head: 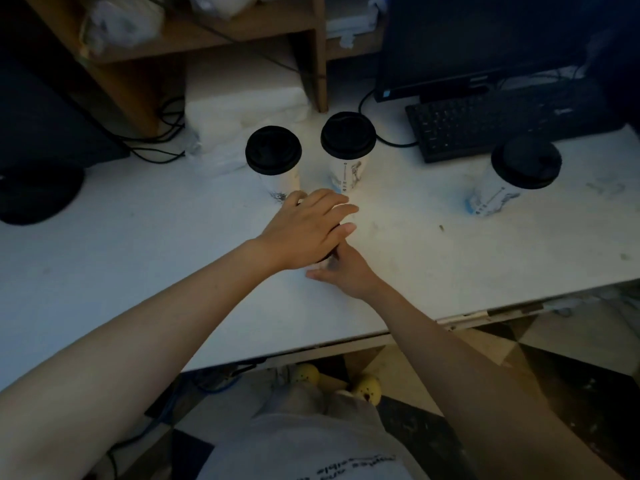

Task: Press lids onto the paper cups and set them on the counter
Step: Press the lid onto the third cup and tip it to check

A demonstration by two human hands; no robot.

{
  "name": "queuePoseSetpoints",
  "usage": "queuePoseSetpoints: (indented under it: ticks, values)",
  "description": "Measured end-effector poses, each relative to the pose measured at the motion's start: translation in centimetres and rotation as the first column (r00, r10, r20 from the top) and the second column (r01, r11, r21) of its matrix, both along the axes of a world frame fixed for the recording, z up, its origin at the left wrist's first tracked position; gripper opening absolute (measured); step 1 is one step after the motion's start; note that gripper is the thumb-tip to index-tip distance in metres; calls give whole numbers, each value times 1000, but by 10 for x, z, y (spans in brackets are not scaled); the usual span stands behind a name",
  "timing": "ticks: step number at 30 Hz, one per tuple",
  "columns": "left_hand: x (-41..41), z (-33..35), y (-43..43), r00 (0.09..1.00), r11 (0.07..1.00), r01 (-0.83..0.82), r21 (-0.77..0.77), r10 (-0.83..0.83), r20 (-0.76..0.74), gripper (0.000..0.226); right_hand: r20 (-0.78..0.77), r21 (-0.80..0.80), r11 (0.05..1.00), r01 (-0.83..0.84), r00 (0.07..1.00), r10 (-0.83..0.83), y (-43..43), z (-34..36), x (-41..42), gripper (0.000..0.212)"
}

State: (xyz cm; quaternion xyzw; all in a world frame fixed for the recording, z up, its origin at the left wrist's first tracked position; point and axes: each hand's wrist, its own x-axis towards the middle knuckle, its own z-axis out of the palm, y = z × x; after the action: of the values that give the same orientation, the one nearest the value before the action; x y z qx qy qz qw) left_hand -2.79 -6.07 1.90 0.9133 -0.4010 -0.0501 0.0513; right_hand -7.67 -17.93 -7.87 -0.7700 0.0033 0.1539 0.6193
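Note:
Three white paper cups with black lids stand upright on the white counter (138, 258): one left of centre (273, 155), one beside it (348, 140), one at the right (519, 168). My left hand (304, 230) lies flat, palm down, on top of a fourth cup, covering its black lid, of which only a dark sliver shows under the palm. My right hand (343, 268) wraps the side of that same cup from below and to the right. The cup itself is almost fully hidden by both hands.
A black keyboard (502, 123) and monitor (485, 43) stand at the back right. Wooden shelving (207, 39) with bags rises at the back left, with cables and white foam below. A dark round object (38, 195) lies at the left edge. The counter's front edge runs near my body.

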Motion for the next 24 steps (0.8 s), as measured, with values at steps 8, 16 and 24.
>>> queuePoseSetpoints:
  ticks: [8, 16, 24]
  values:
    - [-12, -4, -3, 927, 922, -374, -99, 367, -82, 55, 125, 92, 934, 344, 927, -354, 33, -11, -16, 69]
    - [-1, 1, 12, 959, 926, -255, -277, 206, -195, 57, 162, 50, 959, 278, 946, -282, 29, -10, -41, 61]
    - [8, 1, 7, 974, 974, -216, -64, 211, -77, 69, 97, 31, 983, 183, 978, -185, 21, -11, -9, 72]
